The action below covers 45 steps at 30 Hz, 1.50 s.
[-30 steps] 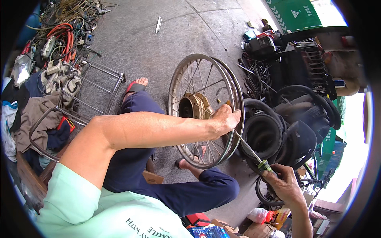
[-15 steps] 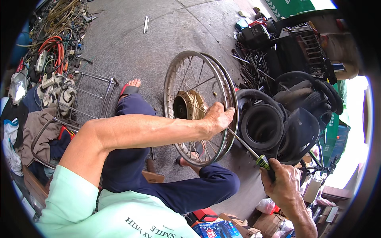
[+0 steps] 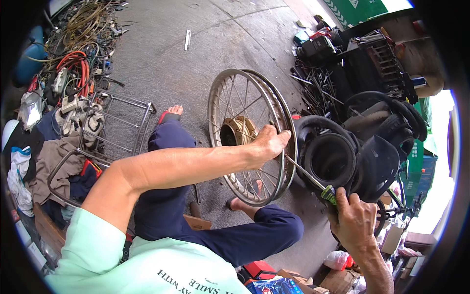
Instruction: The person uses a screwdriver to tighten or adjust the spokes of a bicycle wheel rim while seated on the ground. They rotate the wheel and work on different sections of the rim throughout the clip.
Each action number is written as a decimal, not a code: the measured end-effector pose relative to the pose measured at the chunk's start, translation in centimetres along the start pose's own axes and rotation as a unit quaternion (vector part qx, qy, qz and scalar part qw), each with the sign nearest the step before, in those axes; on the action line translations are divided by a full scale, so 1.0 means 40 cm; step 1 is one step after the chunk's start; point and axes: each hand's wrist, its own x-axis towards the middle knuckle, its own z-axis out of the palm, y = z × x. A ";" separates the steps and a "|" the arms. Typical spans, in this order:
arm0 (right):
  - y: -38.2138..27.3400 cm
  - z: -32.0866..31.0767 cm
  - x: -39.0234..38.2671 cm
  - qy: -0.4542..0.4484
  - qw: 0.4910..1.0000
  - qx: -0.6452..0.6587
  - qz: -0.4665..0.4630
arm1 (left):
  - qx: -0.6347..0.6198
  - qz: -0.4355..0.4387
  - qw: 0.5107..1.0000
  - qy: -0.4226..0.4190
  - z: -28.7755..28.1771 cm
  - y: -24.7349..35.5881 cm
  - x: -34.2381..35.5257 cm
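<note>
Right fingers [image 3: 353, 199] wrapped round one green-handled screwdriver [image 3: 328, 194]; left fingers [image 3: 282, 138] clasp one spoked wheel [image 3: 239, 131]; two sandalled feet [image 3: 175, 110] nearby.

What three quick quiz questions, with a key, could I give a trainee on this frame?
1. True or false: the left hand is on the rim of the spoked wheel.

2. Multiple choice: the screwdriver in the right hand has a handle showing which bright colour? (a) orange (b) green (c) white

3. Fill in the blank: in the picture, the black tires lie to the ____ of the wheel.

Key: 1. True. 2. (b) green. 3. Right.
</note>
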 end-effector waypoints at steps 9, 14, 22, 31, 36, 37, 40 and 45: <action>-0.020 0.017 0.039 0.074 0.996 0.036 0.016 | 0.401 0.200 0.871 0.201 -0.196 0.144 0.025; -0.004 0.000 0.055 0.058 0.998 0.014 0.020 | 0.570 0.500 0.617 0.212 -0.161 0.151 0.062; 0.000 -0.087 0.073 -0.018 0.881 0.440 0.172 | 0.576 0.381 0.723 0.014 -0.141 0.160 0.092; 0.038 -0.099 0.104 -0.270 0.744 0.522 0.319 | 0.574 0.397 0.717 0.011 -0.091 0.125 0.063; 0.052 -0.054 0.062 -0.240 0.800 0.490 0.248 | 0.569 0.401 0.718 0.001 -0.053 0.117 0.042; 0.046 -0.056 0.056 -0.244 0.796 0.498 0.245 | 0.583 0.388 0.714 -0.009 -0.048 0.122 0.035; 0.032 -0.063 0.041 -0.275 0.785 0.484 0.272 | 0.588 0.395 0.706 -0.010 -0.018 0.116 0.021; 0.026 -0.052 0.022 -0.246 0.798 0.492 0.246 | 0.584 0.399 0.707 -0.006 -0.006 0.099 0.015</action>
